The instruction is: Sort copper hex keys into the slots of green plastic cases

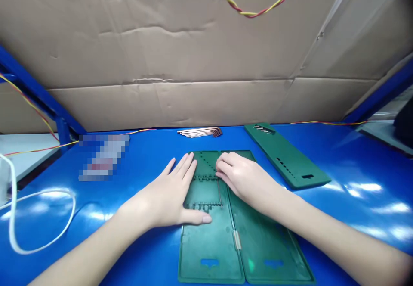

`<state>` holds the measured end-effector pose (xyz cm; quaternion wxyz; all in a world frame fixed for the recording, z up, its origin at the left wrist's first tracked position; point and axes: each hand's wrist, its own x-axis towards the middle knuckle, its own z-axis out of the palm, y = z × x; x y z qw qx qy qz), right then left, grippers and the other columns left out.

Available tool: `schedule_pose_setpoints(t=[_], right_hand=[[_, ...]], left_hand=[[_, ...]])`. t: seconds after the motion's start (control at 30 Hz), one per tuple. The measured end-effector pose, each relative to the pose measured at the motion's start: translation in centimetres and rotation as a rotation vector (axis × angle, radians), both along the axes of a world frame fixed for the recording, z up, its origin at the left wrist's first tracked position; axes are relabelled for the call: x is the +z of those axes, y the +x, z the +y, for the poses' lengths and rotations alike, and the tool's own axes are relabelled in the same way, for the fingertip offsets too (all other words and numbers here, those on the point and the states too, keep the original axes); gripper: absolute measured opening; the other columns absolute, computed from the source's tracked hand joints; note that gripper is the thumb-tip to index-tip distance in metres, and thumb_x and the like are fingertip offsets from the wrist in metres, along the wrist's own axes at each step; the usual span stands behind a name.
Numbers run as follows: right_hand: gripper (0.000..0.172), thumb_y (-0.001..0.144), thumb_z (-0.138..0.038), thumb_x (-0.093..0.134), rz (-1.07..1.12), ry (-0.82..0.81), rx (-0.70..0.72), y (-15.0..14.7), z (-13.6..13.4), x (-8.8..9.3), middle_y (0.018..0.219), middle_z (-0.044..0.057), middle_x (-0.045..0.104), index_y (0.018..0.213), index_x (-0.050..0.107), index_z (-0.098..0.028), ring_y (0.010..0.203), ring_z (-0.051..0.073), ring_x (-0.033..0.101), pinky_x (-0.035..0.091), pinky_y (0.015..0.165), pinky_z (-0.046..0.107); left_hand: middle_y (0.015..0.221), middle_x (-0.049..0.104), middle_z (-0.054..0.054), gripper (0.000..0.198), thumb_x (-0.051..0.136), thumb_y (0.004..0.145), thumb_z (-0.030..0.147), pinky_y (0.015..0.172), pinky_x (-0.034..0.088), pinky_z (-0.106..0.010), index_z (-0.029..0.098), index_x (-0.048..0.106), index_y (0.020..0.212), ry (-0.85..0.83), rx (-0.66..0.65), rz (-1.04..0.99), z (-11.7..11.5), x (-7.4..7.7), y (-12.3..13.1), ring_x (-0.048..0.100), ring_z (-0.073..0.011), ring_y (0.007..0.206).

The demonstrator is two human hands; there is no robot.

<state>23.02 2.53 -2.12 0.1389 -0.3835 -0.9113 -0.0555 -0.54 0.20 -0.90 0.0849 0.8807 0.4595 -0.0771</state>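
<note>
Left hand: your left hand (pixel 171 195) lies palm down on the left leaf of the open green case (pixel 209 251); its grip is apart, fingers stretched and slightly fanned, thumb out along a row of slots; it clamps nothing.
Right hand: your right hand (pixel 243 176) rests on the far part of the case, just right of the left fingertips; the fingers curl down with their tips on the slotted strip by the fold; you cannot tell whether this grip is closed on anything, since the tips hide it.
Green case: it lies open on the blue table (pixel 145 156), under both grips; its hinge (pixel 237 239) sits nearer you than either hand; a thin dark rod (pixel 220 193) lies in the left leaf, between your hands.
Second tray: a second green tray (pixel 290 161) lies right of and beyond your right grip, apart from it.
Hex keys: a bundle of hex keys (pixel 200 132) lies beyond both grips, by the cardboard wall (pixel 193 53).
Cable: a white cable (pixel 41 217) loops well left of your left grip.
</note>
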Motion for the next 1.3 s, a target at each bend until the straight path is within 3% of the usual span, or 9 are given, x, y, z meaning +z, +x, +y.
schedule_pose_setpoints(t=[0.23, 0.47, 0.57, 0.7, 0.8, 0.87, 1.1, 1.3], right_hand=[[0.018, 0.102, -0.015, 0.047, -0.009, 0.043, 0.082, 0.2, 0.3, -0.3, 0.097, 0.009, 0.065, 0.095, 0.064, -0.016, 0.084, 0.022, 0.059, 0.051, 0.073, 0.034], [0.021, 0.103, -0.012, 0.04, 0.02, 0.01, 0.074, 0.2, -0.7, 1.2, 0.098, 0.011, 0.064, 0.096, 0.06, -0.016, 0.081, 0.021, 0.061, 0.051, 0.071, 0.034], [0.017, 0.103, -0.016, 0.042, 0.158, -0.156, 0.043, 0.4, -0.9, 1.7, 0.094, 0.009, 0.065, 0.096, 0.058, -0.018, 0.077, 0.02, 0.062, 0.052, 0.07, 0.035], [0.006, 0.098, -0.024, 0.057, 0.523, -0.618, 0.015, 0.8, -0.5, 2.0, 0.089, 0.005, 0.07, 0.094, 0.053, -0.021, 0.08, 0.018, 0.07, 0.058, 0.074, 0.033], [0.024, 0.091, -0.034, 0.069, 0.759, -1.028, 0.03, 1.0, 0.1, 2.1, 0.083, 0.003, 0.072, 0.097, 0.049, -0.021, 0.078, 0.019, 0.074, 0.061, 0.073, 0.034], [0.036, 0.085, -0.041, 0.076, 0.828, -1.196, 0.032, 1.0, 0.4, 2.0, 0.08, 0.002, 0.072, 0.099, 0.051, -0.02, 0.077, 0.02, 0.075, 0.062, 0.074, 0.036], [0.04, 0.073, -0.044, 0.086, 0.936, -1.252, -0.163, 0.3, 0.1, 1.3, 0.074, 0.003, 0.072, 0.087, 0.059, -0.017, 0.066, 0.016, 0.071, 0.06, 0.067, 0.031], [0.035, 0.077, -0.045, 0.082, 0.89, -1.171, 0.0, 0.8, -0.5, 3.7, 0.078, 0.005, 0.075, 0.085, 0.06, -0.019, 0.069, 0.018, 0.073, 0.061, 0.071, 0.035]], left_hand=[[0.166, 0.004, -0.02, 0.128, 0.038, 0.078, 0.097, 0.124, 0.01, -0.054, 0.004, 0.016, 0.162, 0.033, -0.004, -0.016, 0.0, -0.2, 0.0, 0.005, -0.0392, 0.154], [0.165, 0.001, -0.021, 0.128, 0.037, 0.079, 0.097, 0.124, 0.01, -0.056, 0.003, 0.016, 0.162, 0.014, 0.012, -0.011, -0.1, -0.1, 0.0, 0.003, -0.0388, 0.154], [0.165, -0.003, -0.02, 0.128, 0.035, 0.079, 0.098, 0.125, 0.009, -0.054, 0.002, 0.014, 0.162, 0.004, 0.016, 0.003, -0.1, -0.1, 0.0, 0.0, -0.0371, 0.154], [0.165, -0.004, -0.02, 0.129, 0.035, 0.079, 0.098, 0.125, 0.009, -0.053, 0.003, 0.013, 0.162, -0.007, 0.016, -0.001, 0.0, -0.1, 0.0, -0.001, -0.0368, 0.154], [0.165, -0.004, -0.02, 0.129, 0.036, 0.078, 0.098, 0.125, 0.01, -0.053, 0.003, 0.014, 0.162, -0.015, 0.01, -0.013, 0.0, -0.1, -0.1, -0.001, -0.0373, 0.154], [0.165, -0.001, -0.021, 0.128, 0.037, 0.078, 0.098, 0.124, 0.012, -0.054, 0.004, 0.015, 0.162, -0.008, 0.007, -0.03, 0.0, -0.2, -0.2, 0.0, -0.0385, 0.154], [0.166, 0.004, -0.021, 0.127, 0.041, 0.079, 0.096, 0.124, 0.014, -0.056, 0.004, 0.017, 0.162, -0.002, 0.012, -0.04, 0.0, -0.1, 0.0, 0.002, -0.04, 0.154], [0.165, -0.001, -0.021, 0.128, 0.039, 0.079, 0.096, 0.124, 0.012, -0.054, 0.001, 0.017, 0.162, -0.016, 0.024, -0.018, -0.1, 0.1, 0.1, 0.001, -0.0392, 0.154]])
